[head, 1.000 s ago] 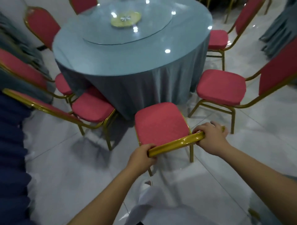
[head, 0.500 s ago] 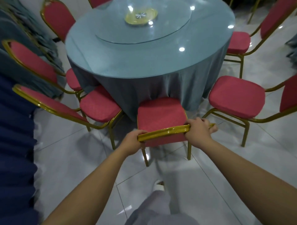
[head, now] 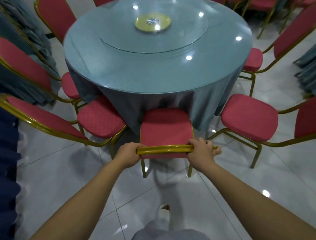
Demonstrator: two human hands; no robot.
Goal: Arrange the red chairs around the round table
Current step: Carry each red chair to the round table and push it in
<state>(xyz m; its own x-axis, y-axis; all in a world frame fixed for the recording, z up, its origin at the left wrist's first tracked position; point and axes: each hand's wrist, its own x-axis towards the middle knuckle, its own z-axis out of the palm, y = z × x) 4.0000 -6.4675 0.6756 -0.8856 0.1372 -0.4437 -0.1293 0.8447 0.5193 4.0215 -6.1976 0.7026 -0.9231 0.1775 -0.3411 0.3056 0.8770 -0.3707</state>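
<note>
Head: left chair (head: 100,120), right chair (head: 248,116), table (head: 153,75)

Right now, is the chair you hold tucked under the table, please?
Partly: the chair has its front edge at the tablecloth, seat mostly outside. The left hand and right hand grip its backrest.

Arms fwd, L grip (head: 130,154) + R grip (head: 201,150) clenched, knuckles up.

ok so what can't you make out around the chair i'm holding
Head view only.
held chair, front legs: under the tablecloth.
left hand, fingertips: behind the backrest rail.
right-side chair, backrest: cut by the frame edge.
far chair: cut by the top edge.
</note>
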